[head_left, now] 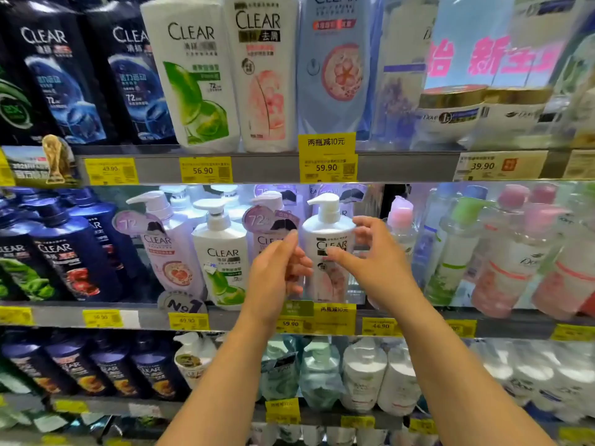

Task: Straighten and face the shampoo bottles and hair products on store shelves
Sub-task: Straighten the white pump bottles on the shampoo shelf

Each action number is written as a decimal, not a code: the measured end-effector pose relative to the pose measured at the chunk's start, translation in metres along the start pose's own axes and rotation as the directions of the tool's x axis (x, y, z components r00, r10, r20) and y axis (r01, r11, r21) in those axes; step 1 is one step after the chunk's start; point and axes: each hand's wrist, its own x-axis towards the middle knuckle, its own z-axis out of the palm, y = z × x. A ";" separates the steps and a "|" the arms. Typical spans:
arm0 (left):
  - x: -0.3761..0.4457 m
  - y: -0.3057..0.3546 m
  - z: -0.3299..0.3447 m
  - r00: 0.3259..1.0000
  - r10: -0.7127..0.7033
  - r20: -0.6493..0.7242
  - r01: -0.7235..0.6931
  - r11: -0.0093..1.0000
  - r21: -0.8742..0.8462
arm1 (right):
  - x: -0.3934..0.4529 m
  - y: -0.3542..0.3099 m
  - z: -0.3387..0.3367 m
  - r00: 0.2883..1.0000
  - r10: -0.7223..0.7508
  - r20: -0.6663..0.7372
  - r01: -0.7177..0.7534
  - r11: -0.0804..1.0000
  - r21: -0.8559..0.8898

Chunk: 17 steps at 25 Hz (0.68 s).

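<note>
- Both hands are on one white Clear pump bottle standing at the front edge of the middle shelf, right above the 59.90 tag.
- Left hand comes in from the left with its fingers curled loosely at the bottle's left side. Fingertips seem to touch it, but I can't tell if that's a real grip.
- Right hand wraps the other side: thumb across the front label, fingers curled round the right shoulder, so it's grasping the bottle.
- My guess is the two-sided hold is for twisting it, so the label faces out and it lines up with its neighbours.
- The pump nozzle points left and CLEAR on the front is already readable, so it looks about faced.
- Next door on the left, a Clear bottle with a green leaf label, and one with a purple "72" hang tag.
- Top shelf: big Clear refill pouches, Dove jars, and tags reading 56.90, 59.90, 39.90.
- Yellow promo card says 两瓶减10元.
</note>
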 end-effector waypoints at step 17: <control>0.007 0.008 -0.064 0.992 0.108 -0.064 -0.054 0.828 0.558 | 0.040 0.008 0.027 0.992 -0.125 -0.031 0.120 0.984 -0.132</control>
